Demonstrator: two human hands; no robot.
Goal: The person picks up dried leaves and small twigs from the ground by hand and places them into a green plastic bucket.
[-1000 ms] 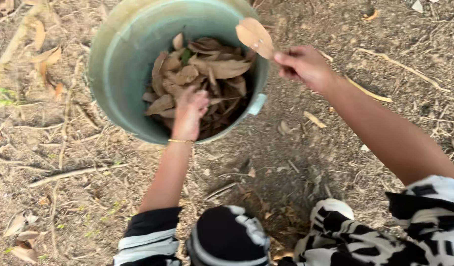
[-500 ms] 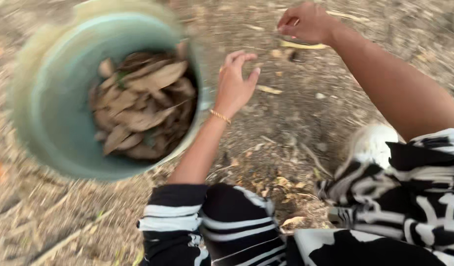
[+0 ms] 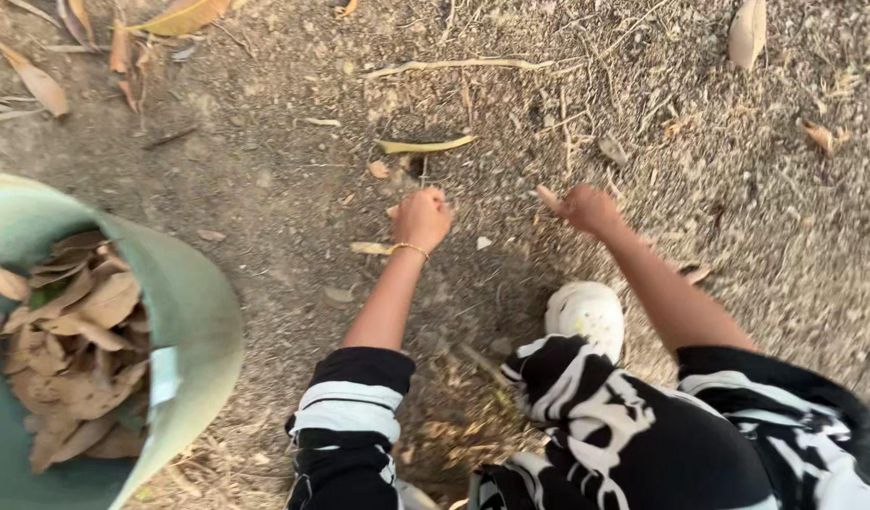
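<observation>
**Both fists down at ground litter**

Curled right hand pinches a small leaf scrap; left hand is closed, contents hidden. We judge gathering underway; next we need a carry left to the green bucket of dry leaves.

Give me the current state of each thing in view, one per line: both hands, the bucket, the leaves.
left hand: closed into a fist low over the dirt; what it holds is hidden.
right hand: closed, a small pale leaf piece sticking out at the fingertips.
green bucket: upright on the ground at the left, partly filled.
dry brown leaves: piled inside the bucket.
long yellow leaf: lying flat on the dirt beyond the left hand, untouched.
</observation>
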